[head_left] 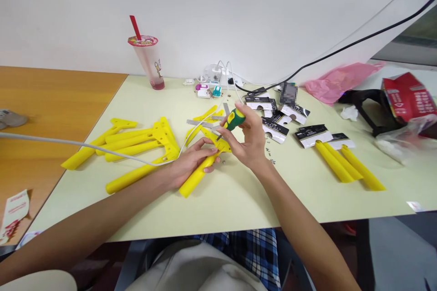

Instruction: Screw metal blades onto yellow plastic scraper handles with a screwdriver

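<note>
My left hand point(196, 159) is wrapped round a yellow plastic scraper handle point(194, 180), its wider head pointing away from me. My right hand point(249, 138) grips a green and yellow screwdriver point(235, 119) at a slant. The screwdriver's tip meets the handle's head, though any screw under it is too small to make out. Just beyond lie flat grey metal blades point(201, 123) among more yellow pieces point(210, 112). Small screws point(272, 161) are scattered right of my right hand. Several similar yellow handles point(136, 138) lie in a pile to the left.
A tilted drink cup point(146, 61) with a red straw stands by the wall. A white cable point(112, 151) crosses the left side. Black-and-white packages point(275, 129), a power strip point(225, 79), packaged yellow handles point(336, 161) and a pink bag point(336, 84) occupy the back and right.
</note>
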Available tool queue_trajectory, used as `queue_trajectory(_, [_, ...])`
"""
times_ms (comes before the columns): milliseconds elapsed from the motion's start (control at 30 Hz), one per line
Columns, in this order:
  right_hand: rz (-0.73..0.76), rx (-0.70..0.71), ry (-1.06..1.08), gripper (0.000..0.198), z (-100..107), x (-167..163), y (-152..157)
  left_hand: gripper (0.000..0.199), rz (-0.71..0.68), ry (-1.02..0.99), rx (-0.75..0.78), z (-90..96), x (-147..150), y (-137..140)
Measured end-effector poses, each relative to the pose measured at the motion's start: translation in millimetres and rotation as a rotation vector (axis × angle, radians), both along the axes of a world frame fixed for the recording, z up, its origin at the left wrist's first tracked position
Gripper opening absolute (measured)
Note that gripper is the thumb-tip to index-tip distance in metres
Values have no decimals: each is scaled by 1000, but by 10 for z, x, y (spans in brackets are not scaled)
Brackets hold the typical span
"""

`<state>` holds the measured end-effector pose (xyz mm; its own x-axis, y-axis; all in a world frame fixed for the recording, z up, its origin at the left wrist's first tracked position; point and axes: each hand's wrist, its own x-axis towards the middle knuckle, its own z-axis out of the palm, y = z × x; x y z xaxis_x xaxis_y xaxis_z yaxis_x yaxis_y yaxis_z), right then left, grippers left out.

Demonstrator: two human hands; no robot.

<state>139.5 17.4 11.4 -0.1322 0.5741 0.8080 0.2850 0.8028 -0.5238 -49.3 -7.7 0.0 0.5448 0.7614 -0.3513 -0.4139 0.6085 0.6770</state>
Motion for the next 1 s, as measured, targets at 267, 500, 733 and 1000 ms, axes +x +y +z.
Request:
queue_trajectory(267, [66,-70,-3,67,22,-14,-17,43,-1,-15,-1,-14,-7,12])
queue_trajectory(500, [54,-25,1,63,41,-17,-22,45,1,9,2,23,2,2])
queue_trajectory(733, [-22,26,14,67,-6,-10,9,48,4,24,-13,58,9,-6])
queue_trajectory(1000, [60,-44,5,64,-16,-44,-7,43,2,8,-12,7,-8,2])
